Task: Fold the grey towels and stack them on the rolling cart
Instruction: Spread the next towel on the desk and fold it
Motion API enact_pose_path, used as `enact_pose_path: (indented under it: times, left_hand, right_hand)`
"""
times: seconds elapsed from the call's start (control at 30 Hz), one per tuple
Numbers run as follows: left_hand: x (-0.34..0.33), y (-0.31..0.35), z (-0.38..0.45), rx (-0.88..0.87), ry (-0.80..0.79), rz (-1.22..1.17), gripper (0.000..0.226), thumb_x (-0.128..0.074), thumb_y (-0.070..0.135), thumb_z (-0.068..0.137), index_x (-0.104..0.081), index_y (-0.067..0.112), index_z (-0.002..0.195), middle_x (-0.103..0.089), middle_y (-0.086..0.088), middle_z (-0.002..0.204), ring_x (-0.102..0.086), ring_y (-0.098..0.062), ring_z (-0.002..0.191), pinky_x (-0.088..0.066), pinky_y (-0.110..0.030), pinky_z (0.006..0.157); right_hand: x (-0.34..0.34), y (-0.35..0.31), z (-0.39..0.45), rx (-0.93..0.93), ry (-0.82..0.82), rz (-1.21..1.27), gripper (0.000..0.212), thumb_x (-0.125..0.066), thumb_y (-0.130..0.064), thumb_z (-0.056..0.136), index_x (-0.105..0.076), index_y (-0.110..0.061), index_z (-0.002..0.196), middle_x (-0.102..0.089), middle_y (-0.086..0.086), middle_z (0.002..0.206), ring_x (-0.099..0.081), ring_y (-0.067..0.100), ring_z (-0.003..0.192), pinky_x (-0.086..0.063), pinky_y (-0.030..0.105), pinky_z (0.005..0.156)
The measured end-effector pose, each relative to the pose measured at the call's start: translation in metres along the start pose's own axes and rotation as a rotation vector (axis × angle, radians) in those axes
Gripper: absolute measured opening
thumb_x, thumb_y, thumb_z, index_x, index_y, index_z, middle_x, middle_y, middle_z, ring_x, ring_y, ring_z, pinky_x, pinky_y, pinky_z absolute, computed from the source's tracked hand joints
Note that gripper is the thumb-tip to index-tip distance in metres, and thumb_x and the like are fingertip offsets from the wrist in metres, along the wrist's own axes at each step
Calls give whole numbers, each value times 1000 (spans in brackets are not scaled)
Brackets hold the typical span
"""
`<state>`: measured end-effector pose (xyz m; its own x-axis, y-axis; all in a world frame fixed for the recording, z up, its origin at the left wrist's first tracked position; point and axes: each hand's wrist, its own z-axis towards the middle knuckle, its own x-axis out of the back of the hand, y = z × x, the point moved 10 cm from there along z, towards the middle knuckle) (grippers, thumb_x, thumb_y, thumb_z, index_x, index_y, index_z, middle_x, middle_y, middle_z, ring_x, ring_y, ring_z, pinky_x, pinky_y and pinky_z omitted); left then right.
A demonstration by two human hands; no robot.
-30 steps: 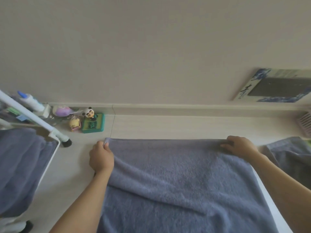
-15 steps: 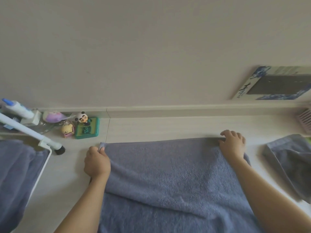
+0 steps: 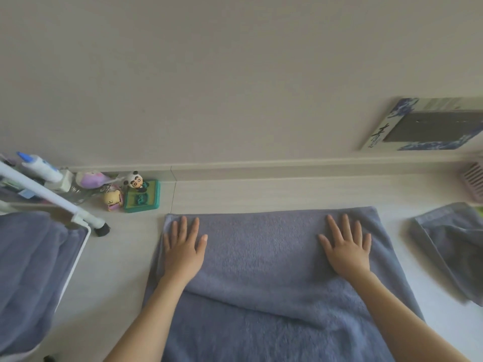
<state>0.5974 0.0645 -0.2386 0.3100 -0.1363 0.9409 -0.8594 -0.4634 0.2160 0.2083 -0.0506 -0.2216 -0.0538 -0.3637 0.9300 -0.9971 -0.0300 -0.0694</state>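
person, head view: two bare forearms, visible from the lower edge of the frame up to the wrists, no sleeve in view on either. left hand (image 3: pixel 183 250) bare, five fingers visible, short plain nails. right hand (image 3: pixel 346 248) bare, five fingers visible, short plain nails. no ring, watch, bracelet or glove visible on either.

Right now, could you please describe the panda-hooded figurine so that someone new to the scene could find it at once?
Start at the grey towel spread on the pale table, then look past its far-left corner toward the wall. There the panda-hooded figurine stands on a green base. Unlike the yellow figurine to its left, it wears a white hood with black ears.
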Motion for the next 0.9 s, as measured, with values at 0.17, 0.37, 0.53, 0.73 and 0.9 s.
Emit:
enact_pose_path:
  times: [0.17, 0.37, 0.53, 0.73, 0.9]
  left_hand:
    - [52, -17, -48, 69, 394, -250, 45, -39, 35, 89, -68, 9, 112, -55, -22, 131, -51, -43, 118, -37, -54, 98]
    - [33, -55, -131, 336, 429, -360, 29, -64, 11, 85, -62, -3, 110, -58, -29, 100, -55, -48, 94, -46, -52, 80]
    - [-1, -72, -176, 447, 175, -376, 35, -66, 26, 85, -57, 1, 108, -61, -25, 104, -58, -43, 97, -47, -45, 79]
    - [2, -91, -212, 489, 151, -431, 24, -43, 33, 98, -51, 10, 99, -66, -16, 96, -62, -37, 93, -42, -37, 69]
    - [4, -116, -260, 556, 190, -383, 22, -38, 35, 100, -41, 18, 87, -62, -5, 75, -61, -30, 74, -44, -33, 61]
  right_hand:
    - [-1, -40, -55, 233, 75, 83, 64, -10, -60, 91, -28, -31, 146, -13, 3, 158, -6, 24, 146, -3, 42, 117]
    - [-28, -54, -123, 307, 81, 169, 78, -2, -65, 91, -61, -26, 123, -53, 3, 136, -42, 24, 122, -37, 44, 98]
    - [-33, -52, -143, 213, 91, 109, 66, -13, -60, 90, -42, -28, 140, -35, -3, 150, -28, 23, 138, -24, 39, 109]
    - [-27, -62, -132, 138, 34, 48, 54, -21, -52, 97, -29, -29, 146, -27, -6, 154, -23, 22, 140, -25, 39, 110]
    - [-29, -66, -135, 116, 7, -8, 63, -20, -60, 94, -22, -28, 148, -21, -5, 156, -21, 26, 141, -25, 42, 110]
